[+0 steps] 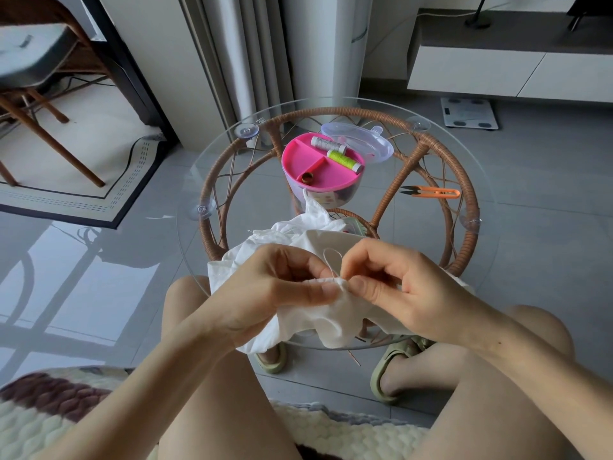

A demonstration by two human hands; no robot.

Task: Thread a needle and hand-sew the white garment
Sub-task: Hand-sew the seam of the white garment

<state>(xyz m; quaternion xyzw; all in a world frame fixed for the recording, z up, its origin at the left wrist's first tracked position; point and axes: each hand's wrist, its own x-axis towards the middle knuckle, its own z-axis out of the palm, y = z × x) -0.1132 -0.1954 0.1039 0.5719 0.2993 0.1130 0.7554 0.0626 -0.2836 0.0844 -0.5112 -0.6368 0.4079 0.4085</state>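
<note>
Looked down on a round glass table top (471, 154) seated on a woven rattan frame (212, 194), with bare knees drawn up to its near rim.

Found the white garment (325, 317) heaped on that near edge and spilling off toward the lap. Noted thin, soft cloth, heavily creased and bunched into folds, with one peak standing up toward the table's middle.

Gripped a gathered fold of it with the left hand (265, 287), thumb flat on top and fingers curled beneath. Pinched the same gathered edge with the right hand (408, 287), just beside the left thumb, thumb and forefinger tips closed on the cloth and the other fingers curled in.

Saw, beyond the garment near the table's centre, a clear round sewing box (325, 194) capped by a pink divided tray (298, 154). Glimpsed dim coloured bits under the tray through the clear wall, too vague to name. Spotted its clear lid (365, 141) lying behind it to the right, partly overlapped by the box. Marked orange snips (431, 193) on the glass further right, apart from the box, dark blades pointing left.

Picked out a grey spool (328, 144) and a lime-green spool (343, 160) lying side by side in the tray's far-right part, and a brass-coloured thimble (306, 177) in the near compartment.

Traced a pale thread (331, 265) looping up from the right hand's pinch. Could not make out a needle there.
</note>
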